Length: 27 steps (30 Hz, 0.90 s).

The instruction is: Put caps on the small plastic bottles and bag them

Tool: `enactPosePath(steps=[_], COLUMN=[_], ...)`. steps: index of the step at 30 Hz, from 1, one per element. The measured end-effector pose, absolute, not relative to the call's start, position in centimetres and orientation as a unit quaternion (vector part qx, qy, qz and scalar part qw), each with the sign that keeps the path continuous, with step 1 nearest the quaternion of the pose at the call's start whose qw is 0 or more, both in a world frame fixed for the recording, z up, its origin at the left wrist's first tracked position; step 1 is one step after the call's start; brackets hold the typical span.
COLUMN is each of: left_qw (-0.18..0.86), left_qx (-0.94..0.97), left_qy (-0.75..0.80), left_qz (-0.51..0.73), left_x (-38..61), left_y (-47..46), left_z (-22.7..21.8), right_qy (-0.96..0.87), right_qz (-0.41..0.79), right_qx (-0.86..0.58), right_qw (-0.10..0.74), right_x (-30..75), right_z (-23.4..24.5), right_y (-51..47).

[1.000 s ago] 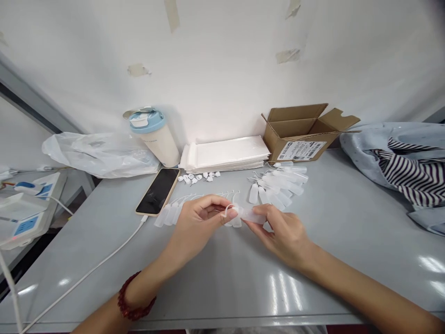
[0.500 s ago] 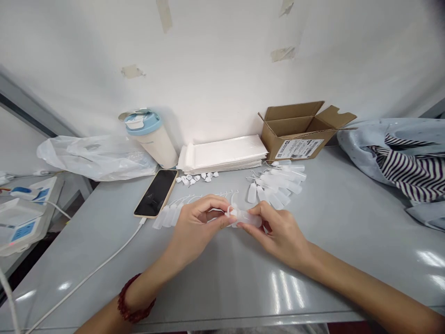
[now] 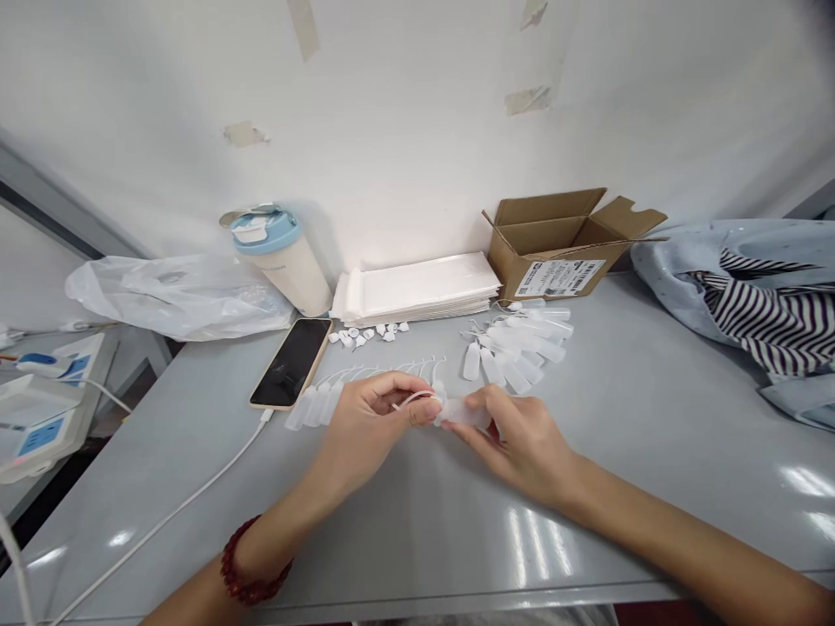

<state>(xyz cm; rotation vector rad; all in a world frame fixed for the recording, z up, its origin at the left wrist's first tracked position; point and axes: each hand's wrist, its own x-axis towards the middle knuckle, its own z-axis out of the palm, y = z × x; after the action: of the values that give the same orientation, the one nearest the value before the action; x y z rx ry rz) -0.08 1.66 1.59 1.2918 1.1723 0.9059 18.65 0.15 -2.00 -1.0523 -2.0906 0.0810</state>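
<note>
Between my hands is a small translucent squeeze bottle (image 3: pixel 464 412), lying roughly level above the table. My right hand (image 3: pixel 522 443) is closed around its body. My left hand (image 3: pixel 371 426) pinches the neck end, where a white cap with a thin curved spout (image 3: pixel 412 398) points left across my fingers. My fingertips partly hide the joint of cap and bottle. Just behind my left hand lies a row of similar bottles with spouts (image 3: pixel 317 404). More bottles (image 3: pixel 515 348) are heaped beyond my right hand. Several small white caps (image 3: pixel 365 335) lie scattered at the back.
Along the wall stand a white plastic bag (image 3: pixel 176 296), a blue-lidded cup (image 3: pixel 280 261), a stack of white packets (image 3: pixel 417 291) and an open cardboard box (image 3: pixel 561 252). A phone (image 3: pixel 291 363) lies left with its charging cable. Striped cloth (image 3: pixel 763 304) lies right.
The curved spout has turned from standing near the bottle's neck to pointing left over my left fingers. My left fingers have closed further over the cap; the right hand has barely moved.
</note>
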Motion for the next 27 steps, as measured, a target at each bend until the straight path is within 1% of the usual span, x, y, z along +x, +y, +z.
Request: enactPosePath(steps=[3, 5, 10, 15, 18, 22, 24, 26, 27], left_qw=[0.536, 0.538, 0.556, 0.614, 0.621, 0.6, 0.576, 0.527, 0.498], left_qx=[0.563, 0.572, 0.574, 0.546, 0.54, 0.57, 0.59, 0.621, 0.637], left_qy=[0.482, 0.466, 0.443, 0.444, 0.458, 0.469, 0.467, 0.458, 0.452], left_qz=[0.405, 0.408, 0.407, 0.357, 0.335, 0.308, 0.32, 0.357, 0.377], left_x=[0.05, 0.08, -0.08, -0.22, -0.29, -0.39, -0.31, -0.12, 0.0], left_y=[1.49, 1.45, 1.59, 1.92, 2.09, 2.2, 2.13, 1.93, 1.81], left_z=[1.52, 1.5, 1.62, 1.88, 1.93, 1.86, 1.81, 1.78, 1.77], right_qy=[-0.783, -0.776, -0.81, -0.826, -0.834, -0.845, -0.848, -0.848, -0.846], right_qz=[0.168, 0.182, 0.076, -0.018, -0.065, -0.11, -0.12, -0.093, -0.06], right_qx=[-0.446, -0.448, -0.423, -0.407, -0.387, -0.362, -0.356, -0.364, -0.375], right_qw=[0.4, 0.405, 0.399, 0.39, 0.388, 0.377, 0.374, 0.373, 0.375], right_x=[18.5, 18.54, 18.88, 19.06, 18.99, 18.89, 18.92, 19.0, 19.05], right_z=[-1.75, -1.72, -2.19, -2.24, -1.97, -1.65, -1.63, -1.69, -1.72], right_y=[-0.06, -0.07, 0.04, 0.13, 0.28, 0.45, 0.47, 0.45, 0.42])
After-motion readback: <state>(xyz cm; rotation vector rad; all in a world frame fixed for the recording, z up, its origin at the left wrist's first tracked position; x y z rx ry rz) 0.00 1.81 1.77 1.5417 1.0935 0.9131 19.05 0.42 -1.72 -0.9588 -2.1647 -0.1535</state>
